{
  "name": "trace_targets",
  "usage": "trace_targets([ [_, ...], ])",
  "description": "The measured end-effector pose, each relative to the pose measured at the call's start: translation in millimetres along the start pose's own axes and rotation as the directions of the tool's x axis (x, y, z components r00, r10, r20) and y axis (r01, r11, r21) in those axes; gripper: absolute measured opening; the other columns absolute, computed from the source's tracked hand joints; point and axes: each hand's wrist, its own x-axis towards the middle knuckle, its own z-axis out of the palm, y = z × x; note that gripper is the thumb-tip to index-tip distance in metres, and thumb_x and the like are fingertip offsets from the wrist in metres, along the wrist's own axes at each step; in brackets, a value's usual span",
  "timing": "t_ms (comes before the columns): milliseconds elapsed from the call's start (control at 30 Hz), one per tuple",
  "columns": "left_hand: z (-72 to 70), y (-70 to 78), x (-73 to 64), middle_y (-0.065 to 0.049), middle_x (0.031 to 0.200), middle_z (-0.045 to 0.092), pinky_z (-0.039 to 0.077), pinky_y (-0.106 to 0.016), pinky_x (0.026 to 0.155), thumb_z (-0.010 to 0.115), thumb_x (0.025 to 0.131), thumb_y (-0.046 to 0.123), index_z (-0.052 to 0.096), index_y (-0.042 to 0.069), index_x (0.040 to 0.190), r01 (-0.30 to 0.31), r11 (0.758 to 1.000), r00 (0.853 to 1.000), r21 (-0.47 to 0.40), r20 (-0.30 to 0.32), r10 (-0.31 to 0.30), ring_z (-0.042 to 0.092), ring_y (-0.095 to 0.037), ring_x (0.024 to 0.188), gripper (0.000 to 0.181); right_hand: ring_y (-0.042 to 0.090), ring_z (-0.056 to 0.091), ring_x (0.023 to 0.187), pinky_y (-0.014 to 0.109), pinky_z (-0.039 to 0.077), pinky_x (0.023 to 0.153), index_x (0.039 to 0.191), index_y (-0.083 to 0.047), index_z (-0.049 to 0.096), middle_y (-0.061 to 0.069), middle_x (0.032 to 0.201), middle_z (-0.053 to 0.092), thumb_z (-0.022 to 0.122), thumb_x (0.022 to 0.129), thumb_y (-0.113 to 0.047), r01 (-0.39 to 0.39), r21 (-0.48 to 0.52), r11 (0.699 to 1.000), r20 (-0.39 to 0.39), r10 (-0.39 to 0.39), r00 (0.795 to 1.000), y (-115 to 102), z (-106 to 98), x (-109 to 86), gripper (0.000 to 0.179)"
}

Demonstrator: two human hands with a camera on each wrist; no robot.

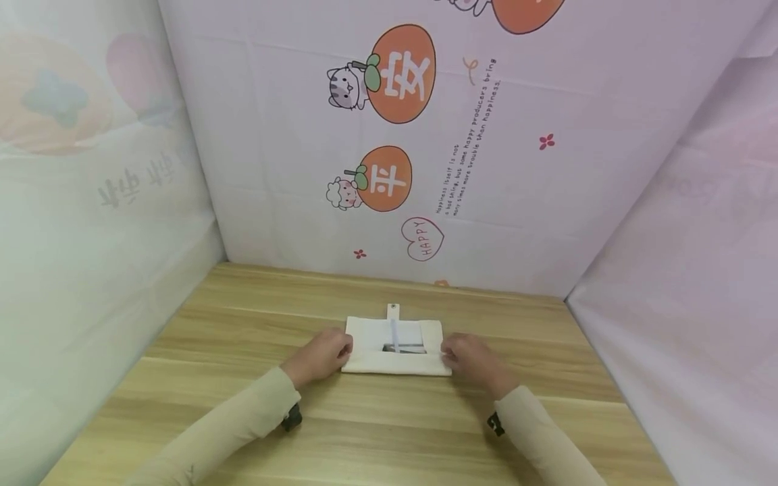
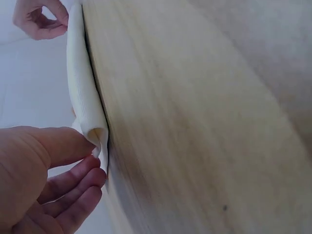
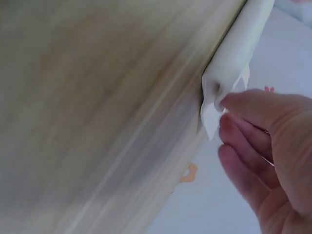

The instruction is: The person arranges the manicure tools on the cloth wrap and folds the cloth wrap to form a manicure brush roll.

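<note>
A cream fold-over pouch (image 1: pixel 397 364) lies on the table, its near edge folded over into a soft roll. From its far edge sticks out a narrow tab with a metal snap (image 1: pixel 393 308). Inside the open part are a pale strip and a dark, shiny piece (image 1: pixel 406 349). My left hand (image 1: pixel 321 352) pinches the left end of the roll between thumb and fingers, which the left wrist view shows close up. At the opposite end, my right hand (image 3: pixel 273 141) pinches the roll's edge with its thumb on top.
The wood-grain table (image 1: pixel 389 432) is enclosed by white cloth walls at the back, left and right. Printed oranges, small animals and lettering cover the back cloth (image 1: pixel 292 169). A dark band (image 1: pixel 292 418) is on my left wrist, another (image 1: pixel 496 424) on the right.
</note>
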Motion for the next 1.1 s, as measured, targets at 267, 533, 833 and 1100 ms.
trace_targets([
  [267,-3.0,6.8,-9.1,0.001,0.087,0.060,0.047,-0.024,0.067,0.072,0.099,0.015,0.068,0.010,0.088,-0.072,0.995,0.995,0.070,0.069,0.067,0.049,-0.009,0.076,0.013,0.002,0.042,0.066,0.018,0.042,0.057,0.074,-0.011,0.063,-0.005,0.070,0.055,0.079,0.084,0.002,0.113,-0.079,0.990,-0.003,-0.114,0.994,-8,2,-8.4,0.023],
  [533,-13.1,13.9,-18.0,-0.001,0.094,0.056,0.046,-0.025,0.070,0.075,0.096,0.014,0.065,0.007,0.096,-0.113,0.983,0.985,0.142,0.143,0.093,0.046,-0.011,0.080,0.013,0.012,0.056,0.074,0.029,0.050,0.065,0.094,-0.005,0.069,0.003,0.089,0.065,0.086,0.081,-0.011,0.038,-0.115,0.993,0.126,-0.024,0.992,-21,-8,-12.7,0.023],
  [833,-13.8,1.0,-11.0,0.002,0.094,0.063,0.049,-0.024,0.071,0.066,0.103,0.014,0.068,0.008,0.103,-0.116,0.991,0.979,0.063,0.178,0.103,0.049,-0.006,0.078,0.007,0.017,0.071,0.086,0.029,0.060,0.074,0.100,-0.003,0.075,0.007,0.097,0.075,0.077,0.091,-0.003,0.103,-0.078,0.992,0.174,-0.088,0.981,-8,-13,-5.8,0.010],
  [1100,-24.4,-24.1,0.4,0.006,0.083,0.054,0.043,-0.025,0.067,0.053,0.111,0.022,0.065,0.015,0.099,-0.027,0.976,0.972,-0.215,0.224,0.077,0.047,-0.005,0.072,0.019,0.008,0.067,0.084,0.028,0.060,0.073,0.112,0.001,0.076,0.010,0.104,0.078,0.065,0.099,0.002,-0.027,0.127,0.991,0.174,0.005,0.985,12,-19,3.1,0.017],
])
